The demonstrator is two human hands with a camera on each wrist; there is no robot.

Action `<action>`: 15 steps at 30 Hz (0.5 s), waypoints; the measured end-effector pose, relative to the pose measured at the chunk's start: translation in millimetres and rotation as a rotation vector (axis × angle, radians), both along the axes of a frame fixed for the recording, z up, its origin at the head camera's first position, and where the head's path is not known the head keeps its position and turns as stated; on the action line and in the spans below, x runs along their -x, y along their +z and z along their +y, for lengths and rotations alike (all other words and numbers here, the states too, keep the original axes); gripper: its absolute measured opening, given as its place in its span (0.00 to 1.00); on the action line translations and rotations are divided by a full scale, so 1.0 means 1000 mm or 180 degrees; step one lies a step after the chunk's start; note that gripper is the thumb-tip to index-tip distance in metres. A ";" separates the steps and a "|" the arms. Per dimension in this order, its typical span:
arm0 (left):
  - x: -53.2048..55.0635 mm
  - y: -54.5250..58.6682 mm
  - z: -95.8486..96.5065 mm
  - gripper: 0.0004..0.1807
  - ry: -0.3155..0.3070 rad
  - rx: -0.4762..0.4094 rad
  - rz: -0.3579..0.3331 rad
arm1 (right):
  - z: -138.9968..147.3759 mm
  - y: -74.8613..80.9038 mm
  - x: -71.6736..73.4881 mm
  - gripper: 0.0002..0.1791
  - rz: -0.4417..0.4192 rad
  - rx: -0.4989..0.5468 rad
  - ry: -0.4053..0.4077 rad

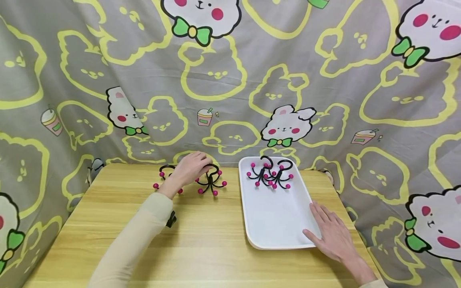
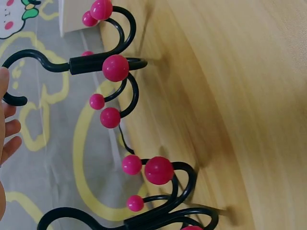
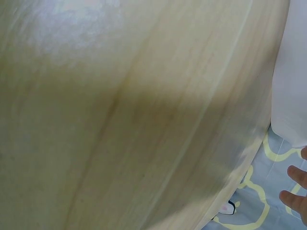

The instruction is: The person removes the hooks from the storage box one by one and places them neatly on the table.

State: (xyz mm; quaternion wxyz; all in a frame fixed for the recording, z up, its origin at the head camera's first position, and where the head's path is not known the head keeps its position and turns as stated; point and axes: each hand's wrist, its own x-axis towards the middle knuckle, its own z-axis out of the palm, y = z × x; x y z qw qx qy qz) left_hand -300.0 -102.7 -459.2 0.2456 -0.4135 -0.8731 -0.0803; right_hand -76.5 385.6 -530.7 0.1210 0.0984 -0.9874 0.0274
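My left hand (image 1: 191,169) is at the curved top of a black multi-arm hanging hook (image 1: 210,180) with pink ball tips, its fingertips on the bend. In the left wrist view this hook (image 2: 88,63) lies across the top, with the fingers (image 2: 10,128) showing at the left edge. A second such hook (image 1: 167,168) stands to the left, partly hidden by the hand and wrist. Two more hooks (image 1: 279,175) sit together at the far end of a white tray (image 1: 273,220). My right hand (image 1: 333,232) rests on the tray's right rim, its fingers extended and the thumb over the inside.
A small dark object (image 1: 171,219) shows beside the left sleeve on the wooden table (image 1: 205,240). Behind the table's back edge hangs a grey curtain (image 1: 230,88) with cartoon prints, which also runs along both sides.
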 end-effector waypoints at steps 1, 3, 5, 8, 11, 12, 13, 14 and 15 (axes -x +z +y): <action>0.000 -0.001 0.000 0.06 0.0013 0.0003 0.0000 | 0.000 0.000 0.000 0.49 0.0008 0.0002 0.0004; 0.001 -0.004 -0.001 0.06 0.0027 0.0005 -0.0003 | 0.000 0.000 0.000 0.49 0.0019 0.0000 0.0012; 0.001 -0.005 -0.001 0.05 0.0043 0.0012 -0.0017 | 0.000 0.000 0.000 0.49 0.0023 0.0004 0.0016; 0.001 -0.006 0.000 0.06 0.0059 0.0002 -0.0037 | 0.000 0.000 0.000 0.49 0.0019 0.0010 0.0016; 0.002 -0.007 0.000 0.06 0.0077 -0.0010 -0.0051 | -0.001 0.000 0.000 0.49 0.0026 0.0009 0.0016; 0.003 -0.007 0.000 0.06 0.0076 -0.0018 -0.0048 | -0.001 0.000 -0.001 0.49 0.0032 0.0004 0.0017; 0.003 -0.008 0.001 0.06 0.0076 -0.0026 -0.0045 | -0.001 0.000 0.000 0.49 0.0039 0.0003 0.0019; 0.004 -0.008 0.001 0.07 0.0074 -0.0034 -0.0041 | -0.001 0.000 -0.001 0.49 0.0044 -0.0001 0.0018; 0.004 -0.008 0.001 0.07 0.0076 -0.0037 -0.0046 | -0.001 0.000 -0.001 0.49 0.0048 -0.0005 0.0019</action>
